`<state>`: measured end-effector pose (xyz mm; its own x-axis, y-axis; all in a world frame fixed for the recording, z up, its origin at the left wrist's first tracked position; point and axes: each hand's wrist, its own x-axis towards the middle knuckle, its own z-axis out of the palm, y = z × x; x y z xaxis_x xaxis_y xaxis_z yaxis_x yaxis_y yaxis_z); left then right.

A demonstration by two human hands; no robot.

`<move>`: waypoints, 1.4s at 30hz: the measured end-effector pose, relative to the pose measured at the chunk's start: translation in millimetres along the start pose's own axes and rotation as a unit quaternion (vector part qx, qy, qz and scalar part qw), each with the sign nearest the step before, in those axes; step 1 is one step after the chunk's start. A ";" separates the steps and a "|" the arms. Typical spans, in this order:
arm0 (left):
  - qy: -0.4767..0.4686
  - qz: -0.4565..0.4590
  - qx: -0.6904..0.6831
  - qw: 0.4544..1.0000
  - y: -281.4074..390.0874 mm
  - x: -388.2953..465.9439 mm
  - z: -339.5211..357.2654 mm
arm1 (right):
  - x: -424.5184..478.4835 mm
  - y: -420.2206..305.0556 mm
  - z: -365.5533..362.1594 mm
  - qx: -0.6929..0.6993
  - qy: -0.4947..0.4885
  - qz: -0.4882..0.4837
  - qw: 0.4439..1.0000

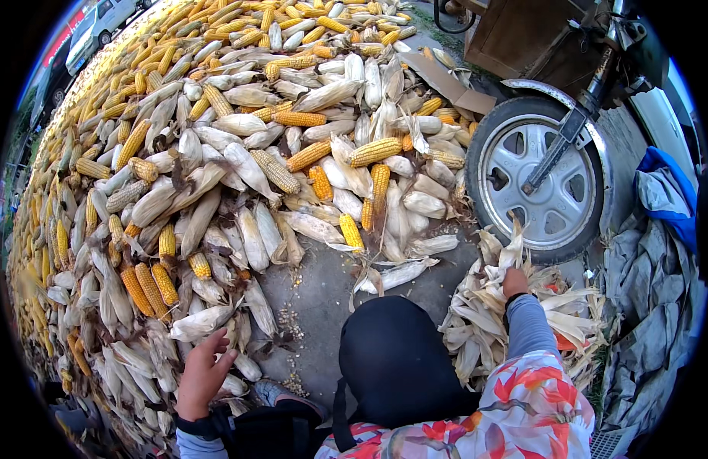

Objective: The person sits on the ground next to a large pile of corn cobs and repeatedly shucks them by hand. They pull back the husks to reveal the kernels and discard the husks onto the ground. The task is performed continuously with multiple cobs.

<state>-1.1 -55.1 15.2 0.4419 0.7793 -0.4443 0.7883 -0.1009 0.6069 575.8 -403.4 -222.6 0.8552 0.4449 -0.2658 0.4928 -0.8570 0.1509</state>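
Observation:
My left hand (203, 376) is at the lower left with its fingers apart and nothing in it, close above corn ears in pale dry husks (200, 323). Toward the right, my right hand (514, 282) is over a heap of stripped corn husks (474, 321), beside the wheel; its fingers are partly hidden among the husks, and whether it holds one cannot be told. Bare yellow ears (163, 283) lie between husked ones near my left hand. One husked ear (397, 275) lies on the concrete at the near edge of the large pile.
A vehicle's front wheel (537, 178) stands at the right, by a cardboard piece (448, 86). Grey sheeting (646, 321) and a blue bag (669, 192) are at the far right. Loose kernels (290, 327) lie on the concrete (325, 298). Parked cars (95, 31) show at top left.

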 end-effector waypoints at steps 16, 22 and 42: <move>0.007 0.023 0.033 0.999 13.8 1.0 -0.5 | 7.6 -198.4 -172.4 0.228 0.216 -0.325 0.892; 0.017 0.078 0.028 0.996 49.8 -5.1 -8.7 | 0.1 -338.9 -109.5 0.293 0.019 -0.443 0.847; 0.006 0.102 0.025 0.994 -2.9 7.2 -10.5 | -2.2 -436.5 -37.6 0.127 0.011 -0.378 0.917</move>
<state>-4.7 -42.6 17.2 0.5903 0.7467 -0.3066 0.7031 -0.2891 0.6497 364.9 -20.6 -252.1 0.2901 0.9394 -0.1826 0.8950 -0.3339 -0.2957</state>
